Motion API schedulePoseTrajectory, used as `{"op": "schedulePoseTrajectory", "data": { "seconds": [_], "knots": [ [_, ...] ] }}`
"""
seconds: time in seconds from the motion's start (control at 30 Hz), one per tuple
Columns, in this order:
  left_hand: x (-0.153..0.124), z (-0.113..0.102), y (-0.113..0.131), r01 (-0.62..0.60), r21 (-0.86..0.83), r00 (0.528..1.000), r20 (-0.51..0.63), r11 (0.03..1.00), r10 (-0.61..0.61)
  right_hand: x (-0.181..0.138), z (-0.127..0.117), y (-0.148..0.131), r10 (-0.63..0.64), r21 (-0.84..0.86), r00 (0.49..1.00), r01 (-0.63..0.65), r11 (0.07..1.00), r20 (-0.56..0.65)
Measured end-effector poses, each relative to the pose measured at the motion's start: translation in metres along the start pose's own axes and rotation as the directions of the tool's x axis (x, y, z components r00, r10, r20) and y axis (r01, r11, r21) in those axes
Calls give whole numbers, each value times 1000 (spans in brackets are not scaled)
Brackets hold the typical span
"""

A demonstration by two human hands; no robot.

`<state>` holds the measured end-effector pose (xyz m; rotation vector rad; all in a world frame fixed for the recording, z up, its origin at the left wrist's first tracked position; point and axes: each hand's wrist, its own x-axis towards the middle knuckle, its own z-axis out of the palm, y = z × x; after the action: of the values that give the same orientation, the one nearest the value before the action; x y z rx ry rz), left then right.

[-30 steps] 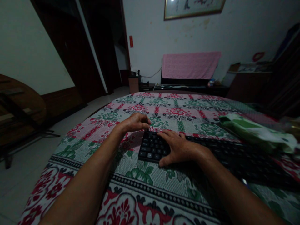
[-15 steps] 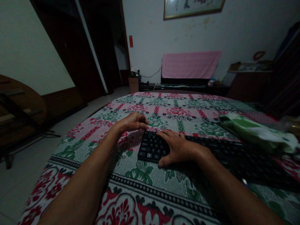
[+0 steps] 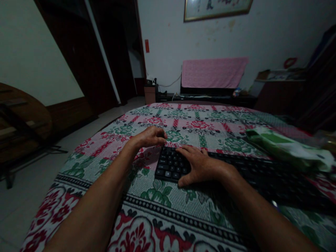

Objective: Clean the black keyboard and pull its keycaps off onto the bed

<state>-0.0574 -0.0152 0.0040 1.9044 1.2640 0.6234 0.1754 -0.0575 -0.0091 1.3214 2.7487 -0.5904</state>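
Observation:
A black keyboard (image 3: 244, 168) lies across a floral bedcover (image 3: 162, 196). My right hand (image 3: 199, 165) rests flat on the keyboard's left part, fingers stretched over the keys and thumb at the near edge. My left hand (image 3: 149, 137) hovers at the keyboard's far left corner. Its fingers are curled together in a pinch, and whatever is between the fingertips is too small and dark to make out.
A crumpled green and white bag (image 3: 288, 148) lies on the bed behind the keyboard at the right. Beyond the bed stands a low cabinet draped with a pink cloth (image 3: 214, 72). Tiled floor (image 3: 23, 199) and a wooden piece of furniture (image 3: 21, 119) are to the left.
My left hand shifted very slightly near the keyboard's corner. The right hand and the keyboard stayed put.

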Motion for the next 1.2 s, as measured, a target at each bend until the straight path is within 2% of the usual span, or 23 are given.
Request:
{"op": "schedulePoseTrajectory", "data": {
  "seconds": [0.27,0.6,0.73,0.9,1.2],
  "knots": [
    [1,-1,-5,27,-84,1000,-9,996,-28,2,3,5,-21,-9,1000,21,1000,-7],
    [-1,5,3,-15,98,997,-74,995,23,3,2,3,-1,-10,1000,1,1000,7],
    [-2,5,2,-28,23,999,-33,999,29,4,4,5,-6,-13,1000,6,1000,5],
    [-1,4,-2,13,-88,999,-45,996,-17,4,3,6,-7,-14,1000,7,1000,9],
    [-3,0,-1,36,-70,999,-21,997,-38,5,4,6,-11,-8,1000,11,1000,-2]
  ]
}}
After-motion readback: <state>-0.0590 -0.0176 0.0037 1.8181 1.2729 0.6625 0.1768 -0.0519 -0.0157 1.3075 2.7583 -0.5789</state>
